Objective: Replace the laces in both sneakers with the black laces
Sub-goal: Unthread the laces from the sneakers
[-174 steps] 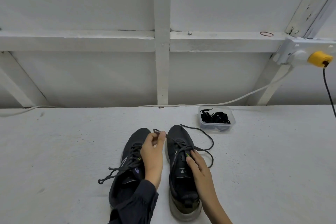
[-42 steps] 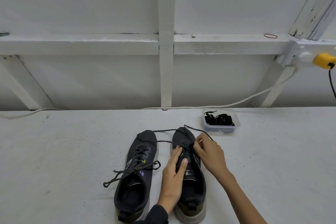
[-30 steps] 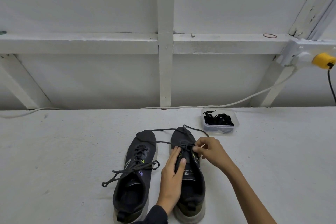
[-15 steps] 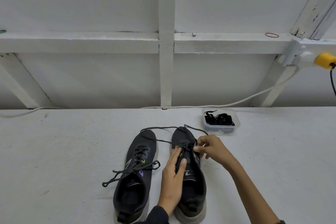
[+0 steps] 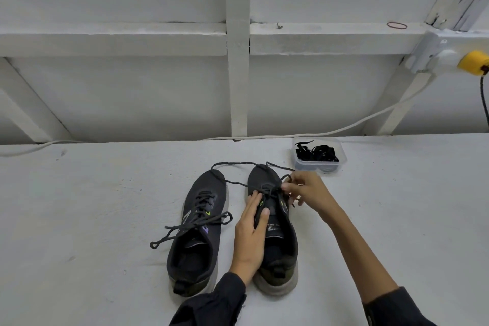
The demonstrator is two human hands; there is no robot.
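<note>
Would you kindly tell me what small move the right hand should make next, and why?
Probably pull the pinched grey lace up and out of its next eyelet on the right sneaker. The right hand pinches it above the crossings, which are partly threaded, the left hand presses the shoe steady, and the black laces lie in the container.

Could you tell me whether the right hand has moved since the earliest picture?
Yes: the right hand has moved up the right sneaker toward its toe, nearer the clear container.
</note>
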